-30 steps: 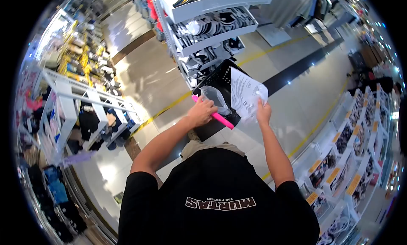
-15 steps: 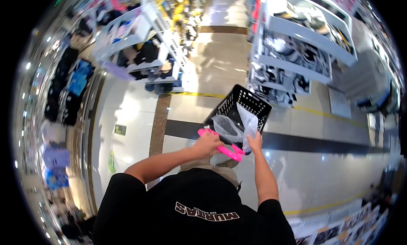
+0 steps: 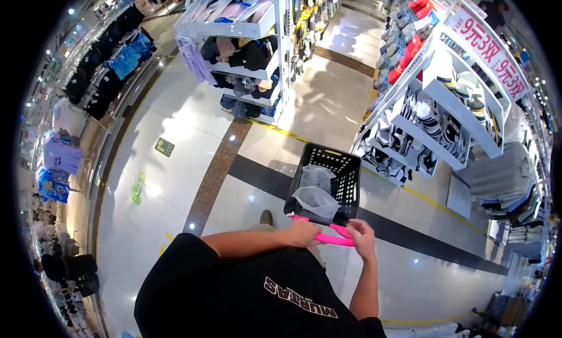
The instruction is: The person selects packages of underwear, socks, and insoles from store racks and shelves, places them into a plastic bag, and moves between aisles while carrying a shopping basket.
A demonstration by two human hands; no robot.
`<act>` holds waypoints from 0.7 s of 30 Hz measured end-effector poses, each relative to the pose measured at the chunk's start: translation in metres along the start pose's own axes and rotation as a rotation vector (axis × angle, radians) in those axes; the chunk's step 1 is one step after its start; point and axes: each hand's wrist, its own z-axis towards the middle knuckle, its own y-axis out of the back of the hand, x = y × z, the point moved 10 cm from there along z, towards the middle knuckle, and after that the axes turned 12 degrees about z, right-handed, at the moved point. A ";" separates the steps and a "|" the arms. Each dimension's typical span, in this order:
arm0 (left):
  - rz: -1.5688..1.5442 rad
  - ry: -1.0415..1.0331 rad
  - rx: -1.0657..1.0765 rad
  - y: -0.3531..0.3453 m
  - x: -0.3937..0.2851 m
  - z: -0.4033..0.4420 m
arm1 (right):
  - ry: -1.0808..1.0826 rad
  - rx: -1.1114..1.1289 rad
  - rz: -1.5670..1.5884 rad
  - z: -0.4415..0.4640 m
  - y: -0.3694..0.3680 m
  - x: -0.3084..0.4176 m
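Note:
A black perforated basket (image 3: 350, 189) stands upright in front of my body, with a bright pink handle (image 3: 335, 239) at its near side. Inside the basket lie clear plastic bags (image 3: 316, 201); what they contain is too unclear to tell. My left hand (image 3: 303, 232) is wrapped round the left part of the pink handle. At the basket's near right corner, my right hand (image 3: 361, 235) has its fingers bent around the right end of the handle, next to the black rim.
White shelves of socks (image 3: 430, 124) rise at the right under a red-and-white sign (image 3: 489, 51). Another white rack (image 3: 234, 31) holds folded goods ahead at the left. Clothes (image 3: 117, 60) hang at the far left. A dark stripe (image 3: 257, 173) crosses the tiled floor.
The white printed bag that my right hand held is now down in the basket, and that hand has moved to the handle. The view has turned, with the shelves shifting across it.

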 end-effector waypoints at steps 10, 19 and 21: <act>-0.069 -0.055 -0.234 0.020 0.026 -0.015 | 0.602 -0.216 -1.046 -0.033 -0.102 0.030; -0.116 -0.102 -0.290 0.030 0.018 0.000 | 0.634 -0.198 -1.204 -0.018 -0.091 0.027; -0.109 -0.099 -0.317 0.027 0.018 0.002 | 0.614 -0.187 -1.253 -0.012 -0.087 0.025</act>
